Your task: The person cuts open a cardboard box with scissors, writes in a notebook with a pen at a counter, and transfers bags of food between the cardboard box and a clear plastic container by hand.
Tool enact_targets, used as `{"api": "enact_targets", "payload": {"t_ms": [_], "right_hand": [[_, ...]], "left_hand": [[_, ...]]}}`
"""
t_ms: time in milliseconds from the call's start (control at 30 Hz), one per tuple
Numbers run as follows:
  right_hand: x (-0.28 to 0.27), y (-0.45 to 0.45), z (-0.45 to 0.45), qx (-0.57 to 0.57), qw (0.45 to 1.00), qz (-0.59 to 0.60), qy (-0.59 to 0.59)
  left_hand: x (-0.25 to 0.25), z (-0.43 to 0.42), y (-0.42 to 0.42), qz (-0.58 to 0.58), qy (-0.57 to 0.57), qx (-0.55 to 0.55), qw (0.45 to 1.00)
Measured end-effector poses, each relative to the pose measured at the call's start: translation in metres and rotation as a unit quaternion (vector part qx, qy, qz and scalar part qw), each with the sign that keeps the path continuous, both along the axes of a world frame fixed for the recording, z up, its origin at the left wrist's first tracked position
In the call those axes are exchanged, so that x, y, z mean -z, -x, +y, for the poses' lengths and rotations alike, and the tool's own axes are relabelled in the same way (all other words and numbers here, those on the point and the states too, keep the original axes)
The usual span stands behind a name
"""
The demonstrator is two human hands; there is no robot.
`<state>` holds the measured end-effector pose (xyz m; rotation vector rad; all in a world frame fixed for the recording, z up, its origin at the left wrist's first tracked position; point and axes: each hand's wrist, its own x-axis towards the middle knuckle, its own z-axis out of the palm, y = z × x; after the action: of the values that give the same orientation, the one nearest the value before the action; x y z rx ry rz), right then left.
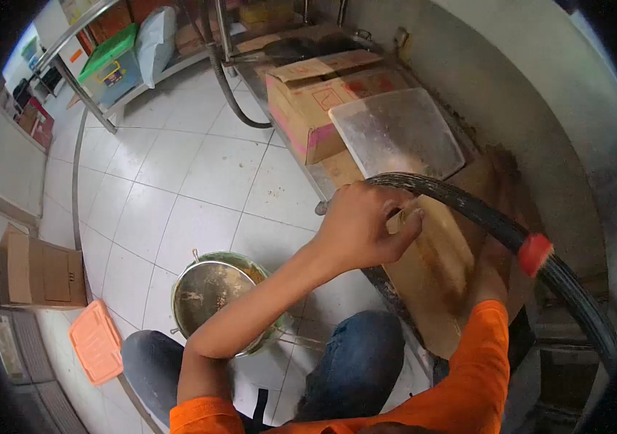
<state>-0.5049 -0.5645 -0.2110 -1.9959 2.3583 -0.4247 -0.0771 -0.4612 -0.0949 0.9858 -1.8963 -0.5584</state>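
Note:
A black ribbed hose (467,206) with a red band (535,254) arches in from the lower right, passing in front of my right forearm. My left hand (370,224) is closed at the hose's far visible part, with fingers curled and the thumb apart from them. Where the hose goes beyond my knuckles is hidden. My right hand (502,170) reaches down past the hose beside the wall; it is blurred and its fingers cannot be made out. Under it lies a brown cardboard sheet (431,318). Close by rests a translucent plastic lid (399,130).
A round metal pan (210,289) sits over a bucket between my knees. A cardboard box (308,137) stands near the wall. An orange lid (96,341) and another cardboard box (42,269) are at left. A green-lidded bin (109,65) sits on a metal rack (148,85).

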Motion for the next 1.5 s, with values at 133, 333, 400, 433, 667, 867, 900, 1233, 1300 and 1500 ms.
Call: {"api": "enact_targets", "payload": {"t_ms": [133,333,400,433,667,867,900,1233,1300,1500], "right_hand": [[-0.006,-0.003,0.005,-0.013,1.0,0.001,0.013],[-0.015,-0.02,0.024,-0.014,1.0,0.004,0.014],[-0.015,-0.03,0.03,-0.014,1.0,0.005,0.015],[-0.018,-0.036,0.031,-0.017,1.0,0.005,0.018],[-0.019,-0.08,0.021,-0.024,0.999,0.013,0.023],[-0.014,-0.106,0.003,0.002,1.0,0.019,0.011],[-0.013,-0.107,-0.001,0.009,1.0,0.019,0.009],[-0.03,-0.166,-0.01,-0.044,0.999,-0.012,0.015],[-0.021,-0.223,0.008,-0.184,0.982,0.011,0.045],[-0.011,-0.305,0.006,-0.197,0.961,0.193,-0.007]], "left_hand": [[0.0,0.004,-0.001,0.049,0.027,-0.03,0.998],[-0.003,0.008,-0.006,0.057,0.072,-0.033,0.995],[0.003,0.012,-0.006,0.053,0.046,-0.035,0.997],[0.004,0.012,-0.005,0.049,0.036,-0.035,0.998],[0.005,0.016,-0.012,0.033,0.0,-0.014,0.999],[0.026,0.029,-0.011,0.025,0.016,0.057,0.998],[0.038,0.033,-0.004,0.018,0.018,0.068,0.997],[0.071,0.079,0.015,0.061,0.0,0.18,0.982],[0.072,0.083,0.012,0.063,-0.025,0.201,0.977],[0.068,0.085,-0.004,0.052,-0.017,0.204,0.977]]}}
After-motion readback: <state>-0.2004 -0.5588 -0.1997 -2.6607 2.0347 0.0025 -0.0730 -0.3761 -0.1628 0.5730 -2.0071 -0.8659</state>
